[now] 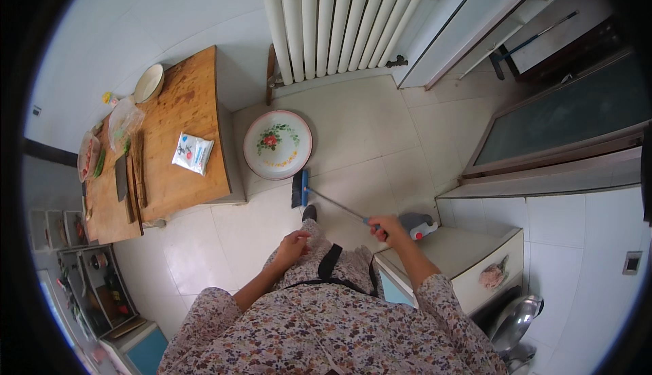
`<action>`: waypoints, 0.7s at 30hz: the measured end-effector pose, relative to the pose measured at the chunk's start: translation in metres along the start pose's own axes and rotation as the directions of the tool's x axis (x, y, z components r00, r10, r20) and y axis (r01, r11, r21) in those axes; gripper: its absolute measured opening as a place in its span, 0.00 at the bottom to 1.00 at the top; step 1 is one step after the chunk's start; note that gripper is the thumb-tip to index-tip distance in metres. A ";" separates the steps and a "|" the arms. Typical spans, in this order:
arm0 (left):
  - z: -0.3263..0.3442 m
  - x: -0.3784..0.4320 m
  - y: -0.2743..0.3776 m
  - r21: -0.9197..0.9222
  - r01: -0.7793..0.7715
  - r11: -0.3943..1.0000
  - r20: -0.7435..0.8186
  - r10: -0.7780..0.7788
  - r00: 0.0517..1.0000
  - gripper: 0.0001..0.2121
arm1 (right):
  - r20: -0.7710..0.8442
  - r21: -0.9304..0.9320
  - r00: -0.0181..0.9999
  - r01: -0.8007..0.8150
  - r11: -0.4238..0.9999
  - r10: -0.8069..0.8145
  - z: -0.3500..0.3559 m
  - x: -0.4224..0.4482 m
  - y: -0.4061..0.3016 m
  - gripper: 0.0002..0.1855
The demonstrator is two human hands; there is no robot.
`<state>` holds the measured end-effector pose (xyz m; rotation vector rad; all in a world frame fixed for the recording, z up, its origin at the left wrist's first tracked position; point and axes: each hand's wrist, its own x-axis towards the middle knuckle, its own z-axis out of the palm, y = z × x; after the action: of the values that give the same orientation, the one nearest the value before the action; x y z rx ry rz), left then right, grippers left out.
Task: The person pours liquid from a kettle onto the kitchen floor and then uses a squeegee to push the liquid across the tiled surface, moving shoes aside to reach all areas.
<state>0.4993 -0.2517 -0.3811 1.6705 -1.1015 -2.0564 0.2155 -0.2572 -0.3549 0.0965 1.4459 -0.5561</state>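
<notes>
My right hand (pixel 385 231) grips the grey-blue handle of a broom (pixel 336 203). The broom slants down to the left, and its blue head with dark bristles (pixel 299 188) rests at the tiled floor beside the rim of an enamel basin (pixel 277 144). That basin is wide and white, with a pink rim and painted flowers inside. My left hand (pixel 293 247) hangs in front of my patterned trousers, holding nothing, its fingers loosely curled. One dark shoe (pixel 309 213) shows just below the broom head.
A wooden-topped table (pixel 188 95) on the left bears a cleaver (pixel 121 177), a white packet (pixel 193 154) and a bowl (pixel 149 83). A radiator (pixel 341 23) lines the far wall. A plastic jug (pixel 420 226) stands at right by a low cabinet (pixel 458 245). Beyond it is a glazed door (pixel 560 115).
</notes>
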 end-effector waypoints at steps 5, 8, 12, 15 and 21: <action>-0.021 0.030 0.010 0.138 -0.021 0.990 0.036 0.016 0.999 0.10 | -0.116 -0.038 0.981 0.151 0.988 -0.155 -0.010 0.037 -0.074 0.07; -0.024 0.040 0.031 0.126 0.008 0.992 0.015 -0.010 1.000 0.10 | -0.225 0.132 0.958 0.212 0.968 -0.179 -0.035 0.049 -0.102 0.11; -0.031 0.071 0.042 -0.008 0.090 0.996 -0.082 -0.090 0.993 0.10 | -0.390 0.030 0.875 0.323 0.946 -0.287 -0.083 0.048 -0.143 0.15; -0.019 0.096 0.064 -0.017 0.074 0.997 -0.124 -0.075 0.989 0.10 | -0.456 -0.095 0.795 0.403 0.910 -0.400 -0.131 0.043 -0.162 0.13; 0.011 0.122 0.104 0.047 0.062 0.997 -0.165 -0.053 0.985 0.10 | -0.325 0.083 0.922 0.247 0.965 -0.208 -0.146 -0.035 -0.149 0.08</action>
<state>0.4274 -0.3946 -0.3959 1.8798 -1.0733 -1.8982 0.0206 -0.3197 -0.3032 0.1185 1.7458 -0.8520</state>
